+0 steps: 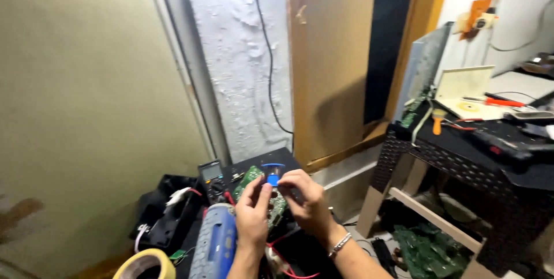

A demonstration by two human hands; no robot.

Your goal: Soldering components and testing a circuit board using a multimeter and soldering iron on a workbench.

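Holding position over a cluttered low work surface, both hands meet at a small blue object point(272, 178), apparently a spool or reel, just above a green circuit board point(251, 176). Left hand point(252, 214): fingers curled inward, thumb and fingertips pinched at the lower edge of the blue object; whether it bears the object's weight cannot be told. Right hand point(307, 200): fingers bent and closed around the object's right side, a beaded bracelet point(340, 245) on the wrist. Circuit board: lies flat beneath the hands, partly covered by them, on a dark surface. Multimeter point(212, 175): dark body with pale display, just left of the board, upright-tilted. Grey-and-blue tool point(214, 244): elongated, ribbed casing, directly beside the left forearm. Roll of yellow tape point(145, 264): at the lower frame edge, left of the tool. Red wires point(280, 256): looped below the wrists. Black wicker table point(461, 158): well apart to the right, carrying an orange-handled brush point(438, 121), a red-handled tool point(501, 102) and a pale open case point(465, 90). More green boards point(430, 250): on the floor under that table. Wooden panel point(332, 60): leaning against the rough white wall behind.
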